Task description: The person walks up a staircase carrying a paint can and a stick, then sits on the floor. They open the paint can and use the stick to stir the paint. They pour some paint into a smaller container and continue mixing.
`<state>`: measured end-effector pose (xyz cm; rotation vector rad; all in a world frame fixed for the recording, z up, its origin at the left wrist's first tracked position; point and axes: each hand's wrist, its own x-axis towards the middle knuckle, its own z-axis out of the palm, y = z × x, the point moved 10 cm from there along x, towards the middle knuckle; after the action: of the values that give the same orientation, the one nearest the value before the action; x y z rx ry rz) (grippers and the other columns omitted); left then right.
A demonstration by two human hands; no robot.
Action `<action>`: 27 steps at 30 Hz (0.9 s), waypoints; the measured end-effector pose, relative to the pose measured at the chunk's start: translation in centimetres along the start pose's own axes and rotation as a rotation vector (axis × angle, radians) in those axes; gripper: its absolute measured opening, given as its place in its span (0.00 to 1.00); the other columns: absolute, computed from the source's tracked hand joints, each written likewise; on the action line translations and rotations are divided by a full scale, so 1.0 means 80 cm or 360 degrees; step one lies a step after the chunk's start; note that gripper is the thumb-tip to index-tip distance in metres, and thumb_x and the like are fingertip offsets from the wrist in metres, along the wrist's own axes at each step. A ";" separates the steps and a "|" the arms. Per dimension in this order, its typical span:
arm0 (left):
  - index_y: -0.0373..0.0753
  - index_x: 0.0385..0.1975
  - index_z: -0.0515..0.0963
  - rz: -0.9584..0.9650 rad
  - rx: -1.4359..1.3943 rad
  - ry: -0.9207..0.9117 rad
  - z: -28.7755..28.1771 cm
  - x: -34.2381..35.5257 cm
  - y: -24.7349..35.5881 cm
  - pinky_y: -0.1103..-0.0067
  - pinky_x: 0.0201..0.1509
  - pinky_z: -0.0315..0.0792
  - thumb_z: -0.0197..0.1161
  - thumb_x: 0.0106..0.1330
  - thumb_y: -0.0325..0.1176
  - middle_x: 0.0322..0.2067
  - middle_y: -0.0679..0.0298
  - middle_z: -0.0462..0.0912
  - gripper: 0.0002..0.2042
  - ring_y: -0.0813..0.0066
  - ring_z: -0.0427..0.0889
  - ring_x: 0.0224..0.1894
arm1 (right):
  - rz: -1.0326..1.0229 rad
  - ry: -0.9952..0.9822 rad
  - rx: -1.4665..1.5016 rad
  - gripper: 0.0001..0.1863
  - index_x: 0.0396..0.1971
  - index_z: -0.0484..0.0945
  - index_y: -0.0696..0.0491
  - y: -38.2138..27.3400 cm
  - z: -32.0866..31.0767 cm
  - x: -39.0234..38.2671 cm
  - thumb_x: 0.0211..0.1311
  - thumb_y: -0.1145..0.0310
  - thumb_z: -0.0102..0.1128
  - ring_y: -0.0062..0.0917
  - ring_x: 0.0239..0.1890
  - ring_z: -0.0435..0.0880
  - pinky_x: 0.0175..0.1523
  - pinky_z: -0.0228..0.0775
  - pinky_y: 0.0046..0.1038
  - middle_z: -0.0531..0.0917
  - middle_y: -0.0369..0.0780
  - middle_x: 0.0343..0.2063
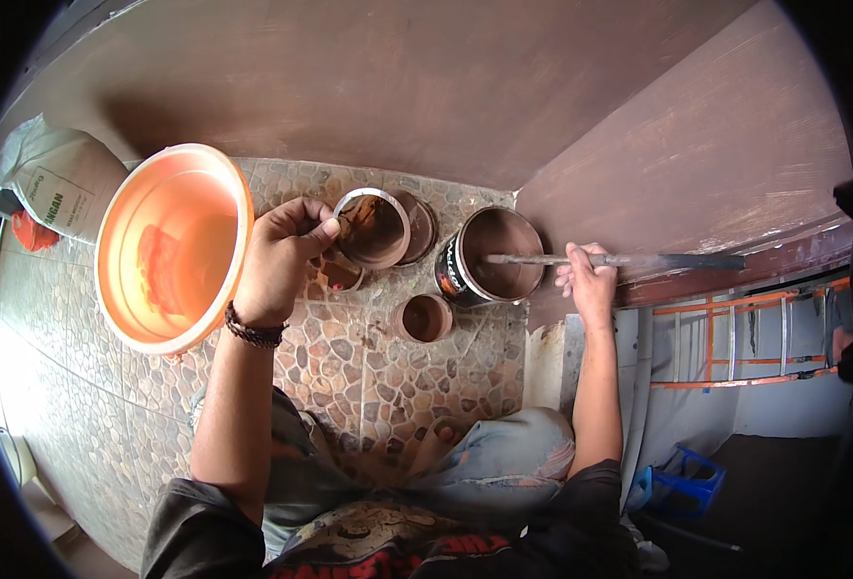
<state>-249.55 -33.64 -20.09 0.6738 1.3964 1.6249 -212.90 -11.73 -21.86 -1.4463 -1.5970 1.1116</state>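
Brown wall point(349, 96) beyond pebble-patterned floor point(325, 362); dark bucket point(454, 274) just left of the right hand point(589, 277).
Farther off, the left hand point(282, 256) pinches a round container point(407, 232) by its rim; the right grips a stick point(634, 261) lying crosswise, left end at the bucket's mouth.

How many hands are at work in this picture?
2. The left hand grips the rim of a round pot, right of the orange basin; the right hand holds a long stick reaching over the black bucket. No others show.
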 end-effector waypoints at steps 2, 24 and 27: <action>0.37 0.30 0.75 -0.0044 0.0012 0.0013 -0.002 -0.003 -0.003 0.88 0.31 0.67 0.59 0.65 0.26 0.24 0.72 0.77 0.02 0.87 0.73 0.26 | -0.0054 0.0156 -0.0174 0.11 0.24 0.71 0.57 -0.005 -0.019 0.001 0.63 0.68 0.58 0.16 0.12 0.72 0.15 0.60 0.19 0.76 0.37 0.14; 0.36 0.32 0.75 0.0000 0.0190 0.0043 -0.013 0.003 -0.002 0.85 0.33 0.66 0.57 0.66 0.27 0.25 0.71 0.76 0.02 0.84 0.73 0.26 | -0.0186 0.0167 -0.0124 0.11 0.22 0.71 0.56 -0.023 -0.017 -0.001 0.62 0.69 0.59 0.15 0.12 0.71 0.16 0.59 0.19 0.75 0.37 0.13; 0.36 0.30 0.76 -0.0024 0.0184 0.0088 -0.017 0.003 0.000 0.86 0.33 0.66 0.59 0.64 0.26 0.23 0.72 0.76 0.02 0.86 0.72 0.25 | 0.0009 0.0071 -0.0335 0.11 0.22 0.72 0.58 -0.013 -0.022 -0.004 0.60 0.68 0.59 0.16 0.12 0.71 0.16 0.60 0.20 0.75 0.38 0.11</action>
<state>-250.76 -34.10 -20.46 0.6879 1.5416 1.5704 -211.68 -11.82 -20.19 -1.5997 -1.7207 0.9294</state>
